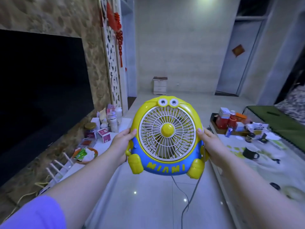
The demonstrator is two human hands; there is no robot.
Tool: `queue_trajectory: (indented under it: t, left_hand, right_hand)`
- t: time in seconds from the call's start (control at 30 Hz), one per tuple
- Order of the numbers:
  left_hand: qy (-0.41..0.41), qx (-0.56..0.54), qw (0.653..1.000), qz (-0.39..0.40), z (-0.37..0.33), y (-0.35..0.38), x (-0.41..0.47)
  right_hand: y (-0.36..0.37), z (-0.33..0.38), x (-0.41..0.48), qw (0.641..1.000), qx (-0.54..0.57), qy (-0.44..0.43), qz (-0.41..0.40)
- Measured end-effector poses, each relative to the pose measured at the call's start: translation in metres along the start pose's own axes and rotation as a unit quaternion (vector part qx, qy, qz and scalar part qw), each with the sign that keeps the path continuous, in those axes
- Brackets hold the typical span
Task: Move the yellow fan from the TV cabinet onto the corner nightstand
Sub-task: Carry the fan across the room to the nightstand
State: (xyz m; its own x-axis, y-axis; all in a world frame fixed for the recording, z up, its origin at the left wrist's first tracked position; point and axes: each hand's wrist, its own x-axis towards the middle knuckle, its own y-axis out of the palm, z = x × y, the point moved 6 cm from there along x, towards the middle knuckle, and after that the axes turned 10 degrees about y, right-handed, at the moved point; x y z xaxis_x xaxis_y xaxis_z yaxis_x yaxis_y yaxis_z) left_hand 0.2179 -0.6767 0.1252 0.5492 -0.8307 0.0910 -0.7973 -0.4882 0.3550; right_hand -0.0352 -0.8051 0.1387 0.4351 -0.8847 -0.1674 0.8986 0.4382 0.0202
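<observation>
The yellow fan point(166, 136) is a cartoon figure with a blue base, a white grille, two eyes on top and the word MIAMI along the bottom. I hold it upright in the air in front of me, over the floor. My left hand point(121, 144) grips its left side and my right hand point(210, 144) grips its right side. Its grey cord point(189, 200) hangs down to the tiles. The white corner nightstand point(159, 85) stands far ahead against the back wall. The TV cabinet point(105, 146) runs along the left.
A large dark TV point(41, 96) fills the left wall above the cabinet, which carries bottles, boxes and a bowl. On the right, a low table point(264, 164) holds jars, boxes and a dark mug point(250, 152). Shiny tiled floor point(148, 204) leads to the nightstand. A door point(237, 63) is at back right.
</observation>
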Motion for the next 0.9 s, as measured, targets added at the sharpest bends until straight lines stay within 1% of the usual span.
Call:
queue_trajectory:
  t: [0.13, 0.37, 0.7, 0.9]
  left_hand:
    - [-0.023, 0.001, 1.0, 0.021, 0.016, 0.011, 0.035]
    - [-0.048, 0.006, 0.998, 0.046, 0.038, 0.018, 0.127]
    - [-0.044, 0.006, 0.994, 0.095, 0.042, 0.006, 0.256]
    - [-0.045, 0.007, 0.994, 0.099, 0.044, -0.003, 0.314]
  right_hand:
    - [-0.012, -0.003, 0.03, 1.0, -0.011, 0.016, -0.021]
    - [-0.013, 0.005, 0.101, 0.998, -0.009, 0.033, -0.053]
    - [0.016, 0.019, 0.207, 0.996, 0.028, 0.026, -0.082]
    - [0.029, 0.023, 0.264, 0.995, 0.045, 0.026, -0.084]
